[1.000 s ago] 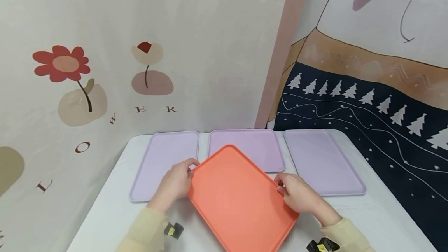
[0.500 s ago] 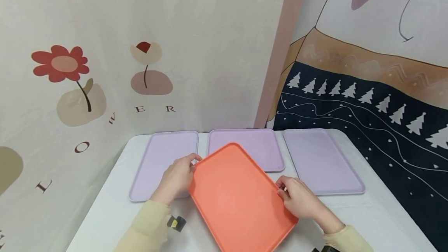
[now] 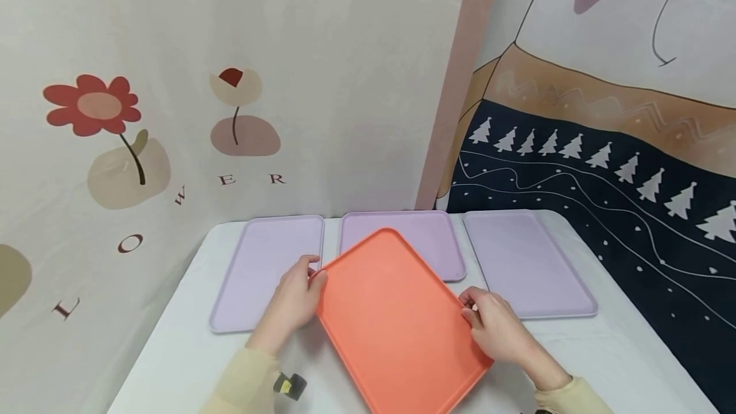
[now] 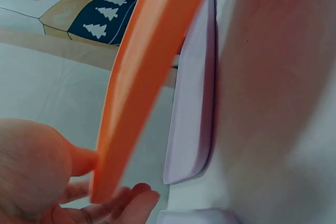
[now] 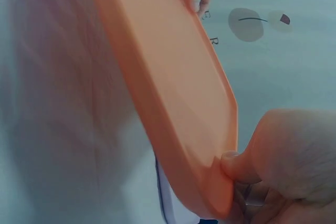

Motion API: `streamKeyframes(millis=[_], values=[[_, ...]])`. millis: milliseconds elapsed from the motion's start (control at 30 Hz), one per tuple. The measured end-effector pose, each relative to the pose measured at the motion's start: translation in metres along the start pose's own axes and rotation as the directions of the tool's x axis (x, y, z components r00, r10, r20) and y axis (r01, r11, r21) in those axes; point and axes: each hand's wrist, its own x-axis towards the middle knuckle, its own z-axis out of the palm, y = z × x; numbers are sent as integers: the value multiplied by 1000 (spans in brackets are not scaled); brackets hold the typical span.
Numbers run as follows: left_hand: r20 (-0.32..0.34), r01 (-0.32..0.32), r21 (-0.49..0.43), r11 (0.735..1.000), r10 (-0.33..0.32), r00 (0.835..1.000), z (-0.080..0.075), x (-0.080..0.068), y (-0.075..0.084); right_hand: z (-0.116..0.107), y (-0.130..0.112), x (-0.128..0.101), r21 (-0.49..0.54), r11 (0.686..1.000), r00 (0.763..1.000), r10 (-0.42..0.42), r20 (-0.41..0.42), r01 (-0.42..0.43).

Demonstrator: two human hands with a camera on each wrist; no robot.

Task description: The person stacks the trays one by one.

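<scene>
Between both hands: orange tray [image 3: 397, 318], left hand [image 3: 294, 302] and right hand [image 3: 494, 328] each grasping opposite edge.

We note a white bench [image 3: 172, 363] with three lilac trays in a row along its far edge — left tray [image 3: 261, 267], middle tray [image 3: 428, 235] and right tray [image 3: 526, 260], just beside one another. Behind them hangs a cream backdrop with a red flower [image 3: 92, 104] and scattered brown letters; to the right, a dark cloth [image 3: 604, 209] printed with white fir trees — draped down to the bench.
</scene>
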Motion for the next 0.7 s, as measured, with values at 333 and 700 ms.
streamKeyframes(millis=[333,700], values=[[110,195,-365,910,-166,980,19,-33,13,1,5,-3,27,998,998,63,-31,-62],[200,253,-468,847,-177,964,38,-56,32,4,8,-8,96,983,988,156,-15,-154]])
